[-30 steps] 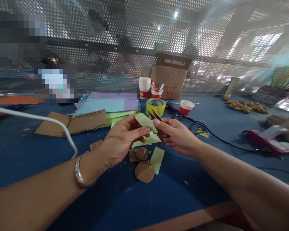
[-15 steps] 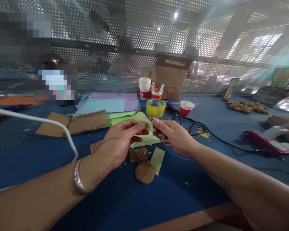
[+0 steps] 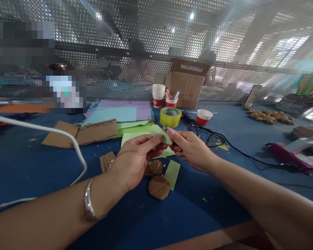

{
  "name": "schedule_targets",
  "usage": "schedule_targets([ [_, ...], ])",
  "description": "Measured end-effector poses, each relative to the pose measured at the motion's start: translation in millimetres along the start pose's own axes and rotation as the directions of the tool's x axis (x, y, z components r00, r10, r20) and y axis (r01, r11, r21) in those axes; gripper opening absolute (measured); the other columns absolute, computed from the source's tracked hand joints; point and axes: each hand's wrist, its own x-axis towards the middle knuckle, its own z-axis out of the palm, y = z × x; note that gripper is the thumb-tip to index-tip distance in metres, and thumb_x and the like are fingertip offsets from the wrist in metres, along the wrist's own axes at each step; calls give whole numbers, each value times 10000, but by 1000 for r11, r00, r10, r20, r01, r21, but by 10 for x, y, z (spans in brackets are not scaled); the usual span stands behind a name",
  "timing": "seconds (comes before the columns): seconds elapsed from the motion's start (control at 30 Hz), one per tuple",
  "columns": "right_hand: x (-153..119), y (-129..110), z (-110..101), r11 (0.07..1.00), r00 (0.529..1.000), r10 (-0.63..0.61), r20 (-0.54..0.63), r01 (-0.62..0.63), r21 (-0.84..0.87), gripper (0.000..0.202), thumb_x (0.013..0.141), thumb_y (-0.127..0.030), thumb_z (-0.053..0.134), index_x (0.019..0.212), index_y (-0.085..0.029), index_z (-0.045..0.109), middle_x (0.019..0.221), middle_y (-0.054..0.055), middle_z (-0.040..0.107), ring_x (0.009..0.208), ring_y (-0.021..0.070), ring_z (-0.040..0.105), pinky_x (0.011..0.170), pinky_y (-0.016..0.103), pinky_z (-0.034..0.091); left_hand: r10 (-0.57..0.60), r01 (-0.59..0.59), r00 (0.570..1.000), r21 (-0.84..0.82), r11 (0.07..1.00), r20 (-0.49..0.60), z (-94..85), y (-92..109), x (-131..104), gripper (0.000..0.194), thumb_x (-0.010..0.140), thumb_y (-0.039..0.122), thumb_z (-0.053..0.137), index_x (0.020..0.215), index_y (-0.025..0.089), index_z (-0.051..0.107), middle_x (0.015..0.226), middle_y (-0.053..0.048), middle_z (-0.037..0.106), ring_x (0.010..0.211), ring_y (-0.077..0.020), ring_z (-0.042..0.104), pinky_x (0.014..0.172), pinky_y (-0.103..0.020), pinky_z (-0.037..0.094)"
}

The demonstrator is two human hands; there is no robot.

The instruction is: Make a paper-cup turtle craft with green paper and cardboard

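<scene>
Between my two hands is a small piece of light green paper (image 3: 159, 132). My left hand (image 3: 138, 156), with a silver bangle at the wrist, pinches its lower edge. My right hand (image 3: 189, 147) is closed at the paper's right end, around a slim object whose small tip shows by the thumb; its kind is hidden. Below the hands lie a cardboard disc (image 3: 159, 187), a smaller brown disc (image 3: 155, 167) on a cardboard piece, and a green paper strip (image 3: 173, 173). More green paper (image 3: 131, 137) lies behind my left hand.
Yellow tape (image 3: 170, 118), paper cups (image 3: 158, 95), a cup of markers (image 3: 171, 102) and a cardboard box (image 3: 186, 83) stand behind. Folded cardboard (image 3: 96, 132) and a white cable (image 3: 75, 139) are left. A black cord (image 3: 240, 152) runs to a purple device (image 3: 289, 156) near another person's hand (image 3: 306, 132).
The green paper piece now shows clearly between my hands, raised and turned toward the right hand. My left hand has shifted slightly right. The view has shifted a little.
</scene>
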Motion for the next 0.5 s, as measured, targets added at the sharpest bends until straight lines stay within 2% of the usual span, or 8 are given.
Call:
schedule_targets([
  [0.2, 14, 0, -5, 1000, 1000, 7, -9, -7, 0, 494, 855, -655, 641, 748, -194, 498, 594, -84, 324, 474, 46, 185, 396, 187, 118, 4, -4, 1000, 5, 1000, 18, -10, -9, 48, 190, 702, 294, 870, 756, 140, 771, 775, -31, 741, 761, -147, 700, 732, -257, 536],
  [0.5, 35, 6, -3, 1000, 998, 28, -58, -28, -5, 499, 854, -655, 638, 736, -198, 475, 577, -96, 284, 471, 45, 174, 398, 187, 101, -17, 17, 999, -8, 1000, 40, -6, 10, 68, 176, 691, 277, 873, 715, 139, 766, 714, -15, 737, 708, -126, 706, 684, -217, 538],
])
